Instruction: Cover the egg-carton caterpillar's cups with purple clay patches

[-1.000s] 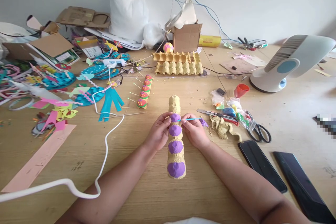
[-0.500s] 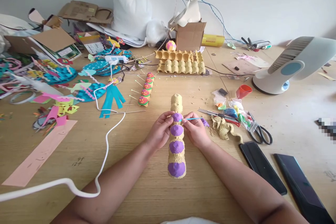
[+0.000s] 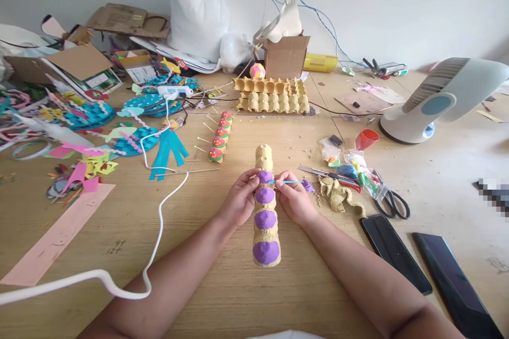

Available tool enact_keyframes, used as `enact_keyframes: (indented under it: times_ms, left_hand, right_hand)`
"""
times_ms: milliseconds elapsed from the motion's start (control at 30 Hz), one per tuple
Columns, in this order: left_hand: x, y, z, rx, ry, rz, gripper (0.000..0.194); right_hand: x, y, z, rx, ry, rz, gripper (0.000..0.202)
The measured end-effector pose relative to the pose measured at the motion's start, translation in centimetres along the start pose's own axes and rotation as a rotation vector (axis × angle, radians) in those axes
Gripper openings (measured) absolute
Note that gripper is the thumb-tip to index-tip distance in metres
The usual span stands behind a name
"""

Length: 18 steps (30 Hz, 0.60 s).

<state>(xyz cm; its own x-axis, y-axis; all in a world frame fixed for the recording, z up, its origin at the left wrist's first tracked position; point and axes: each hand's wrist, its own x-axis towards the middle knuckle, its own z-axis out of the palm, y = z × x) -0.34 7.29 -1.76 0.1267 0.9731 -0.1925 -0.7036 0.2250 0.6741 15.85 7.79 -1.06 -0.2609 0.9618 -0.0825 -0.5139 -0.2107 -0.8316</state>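
A tan, bumpy egg-carton strip (image 3: 271, 234) points away from me, with purple clay caps on several of its bumps and bare tan bumps at its far end. My left hand (image 3: 240, 198) grips the strip's left side, thumb and fingers by the farthest purple cap. A thin blue stick (image 3: 293, 181) is pinched in my right hand (image 3: 296, 198), its tip at the right edge of that same cap. A lump of purple clay (image 3: 308, 186) lies just right of my right hand.
Scissors (image 3: 393, 202), a utility knife (image 3: 330, 174), torn carton scraps (image 3: 336, 194) and a phone (image 3: 395, 251) lie at right, near a white fan (image 3: 425, 106). A painted strip (image 3: 220, 137) and carton trays (image 3: 274, 102) stand beyond. A white cable (image 3: 161, 217) crosses the left.
The view has shifted slightly, moving the strip and surroundings a little left in the picture. Both hands keep the same grips, and the stick lies a little more level.
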Motion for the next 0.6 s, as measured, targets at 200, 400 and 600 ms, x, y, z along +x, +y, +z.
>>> enact_keyframes:
  times_ms: [200,400,600]
  left_hand:
    - [-0.05,-0.06,0.0,0.016,-0.004,0.007,0.041]
    - [-0.13,-0.1,0.07,0.029,-0.006,0.005,0.041]
    - [-0.13,-0.18,0.23,0.043,0.019,0.029,0.043]
  right_hand:
    - [0.1,0.3,-0.3,-0.063,0.004,-0.042,0.033]
    - [0.06,0.31,-0.06,-0.208,0.054,-0.149,0.033]
    - [-0.16,0.22,-0.13,-0.191,0.046,-0.113,0.032]
